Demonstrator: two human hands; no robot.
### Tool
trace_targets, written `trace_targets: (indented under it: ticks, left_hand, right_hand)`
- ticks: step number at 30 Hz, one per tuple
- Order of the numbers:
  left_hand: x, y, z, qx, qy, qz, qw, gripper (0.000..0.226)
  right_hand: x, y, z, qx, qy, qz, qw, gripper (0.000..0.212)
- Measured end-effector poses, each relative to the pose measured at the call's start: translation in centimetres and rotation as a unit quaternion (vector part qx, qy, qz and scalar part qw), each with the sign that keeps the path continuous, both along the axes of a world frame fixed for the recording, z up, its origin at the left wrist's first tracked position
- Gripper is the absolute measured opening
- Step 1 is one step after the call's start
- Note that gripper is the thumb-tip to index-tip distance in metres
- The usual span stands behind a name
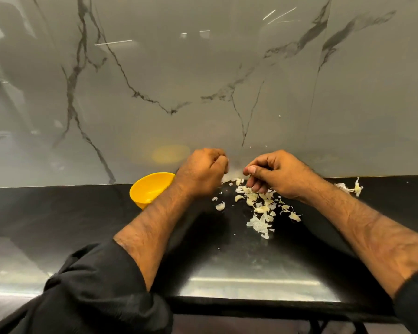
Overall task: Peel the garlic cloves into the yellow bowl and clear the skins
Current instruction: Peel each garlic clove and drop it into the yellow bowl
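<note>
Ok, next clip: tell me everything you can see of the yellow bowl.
The yellow bowl is a small round bowl of plain bright yellow, plastic by its look. It sits on the black counter close to the marbled wall, which shows a blurred yellow reflection of it. It appears tilted, with its open mouth facing the camera. The left forearm crosses in front and hides its right side. A pale patch shows inside; whether that is garlic or glare cannot be told. No fingers touch it.
</note>
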State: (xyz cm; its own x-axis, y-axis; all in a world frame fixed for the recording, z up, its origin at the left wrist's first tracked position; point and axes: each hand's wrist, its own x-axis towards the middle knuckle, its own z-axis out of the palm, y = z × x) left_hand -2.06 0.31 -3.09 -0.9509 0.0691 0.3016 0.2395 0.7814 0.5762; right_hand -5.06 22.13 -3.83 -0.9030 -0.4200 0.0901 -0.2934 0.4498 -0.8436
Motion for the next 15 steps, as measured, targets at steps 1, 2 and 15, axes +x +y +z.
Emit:
trace_targets:
  ticks: [1, 2, 15]
  left_hand:
    - [0.6, -1.2, 0.6, -0.047, 0.013, 0.023, 0.999, 0.035]
    - [1.3, -2.8, 1.2, -0.082, 0.027, 0.048, 0.995, 0.036]
    - [7.3, -17.7, 3.5, -0.133, 0.014, 0.191, 0.973, 0.029]
  right_hand:
    - [0.0, -0.5, 0.4, 0.007, -0.001, 0.013, 1.0, 0.013]
    - [0.1, -1.1, 0.8, 0.008, -0.002, 0.025, 1.0, 0.011]
    - [2.6, -18.2, 3.6, 0.187, 0.11, 0.105, 0.97, 0.022]
